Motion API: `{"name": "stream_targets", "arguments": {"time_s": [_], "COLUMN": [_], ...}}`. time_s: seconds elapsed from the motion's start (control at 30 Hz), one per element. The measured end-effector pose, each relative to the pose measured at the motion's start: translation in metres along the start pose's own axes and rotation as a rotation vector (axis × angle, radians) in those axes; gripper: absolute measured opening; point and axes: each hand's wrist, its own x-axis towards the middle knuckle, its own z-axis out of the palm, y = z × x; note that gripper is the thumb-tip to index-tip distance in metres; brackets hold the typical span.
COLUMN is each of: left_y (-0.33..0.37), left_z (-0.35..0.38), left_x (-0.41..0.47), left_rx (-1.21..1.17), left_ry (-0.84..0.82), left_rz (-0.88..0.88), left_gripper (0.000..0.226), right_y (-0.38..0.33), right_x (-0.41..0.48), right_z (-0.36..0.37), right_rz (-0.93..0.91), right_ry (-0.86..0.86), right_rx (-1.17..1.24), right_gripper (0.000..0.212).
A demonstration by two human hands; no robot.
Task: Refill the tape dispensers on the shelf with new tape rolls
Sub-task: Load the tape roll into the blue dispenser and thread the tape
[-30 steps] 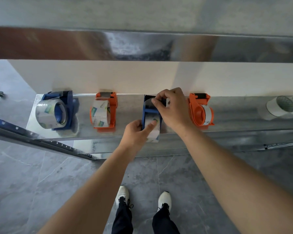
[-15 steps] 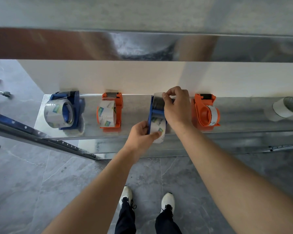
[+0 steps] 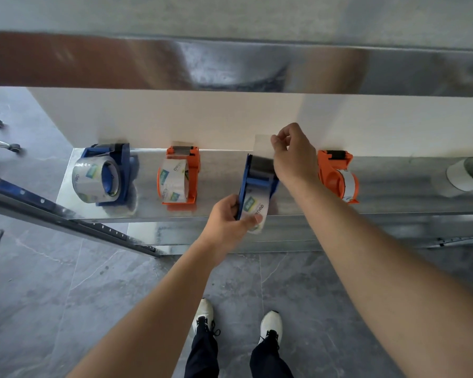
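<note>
The blue dispenser [image 3: 258,183], holding a clear tape roll [image 3: 253,209], is overhanging the shelf's [image 3: 221,173] front edge, its tape strip [image 3: 262,145] stretching upward; three other dispensers [image 3: 193,174] are sitting alongside.

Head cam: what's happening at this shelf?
A person is loading a blue dispenser. The left hand grips it and its roll at the shelf's front edge; the right hand pinches the tape end, drawn up past the dispenser's top. The far-left dispenser and left orange dispenser hold full rolls; the right orange dispenser a thin one.
</note>
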Motion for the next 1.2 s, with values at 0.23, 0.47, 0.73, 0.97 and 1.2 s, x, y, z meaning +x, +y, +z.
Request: {"name": "stream_targets", "arguments": {"time_s": [0.23, 0.47, 0.73, 0.97, 1.2], "left_y": [0.008, 0.01, -0.006, -0.014, -0.016], "left_z": [0.014, 0.013, -0.015, -0.02, -0.021], "left_x": [0.007, 0.013, 0.011, 0.011, 0.011], "left_rx": [-0.053, -0.092, -0.117, -0.165, -0.169], "left_ry": [0.069, 0.034, -0.151, -0.114, -0.13], "left_rz": [-0.024, -0.004, 0.061, 0.077, 0.077], "left_gripper": [0.023, 0.013, 0.032, 0.039, 0.03], "right_y": [-0.006, 0.0, -0.001, 0.02, 0.035], "right_x": [0.005, 0.014, 0.039, 0.03, 0.022], "right_z": [-0.002, 0.005, 0.007, 0.0, 0.007], "right_rz": [-0.018, -0.024, 0.405, 0.973, 1.085], "right_ry": [-0.077, 0.016, -0.178, -0.571, -0.714], "right_rx": [0.023, -0.133, 0.118, 0.5, 0.764], "right_gripper": [0.014, 0.016, 0.013, 0.021, 0.021]}}
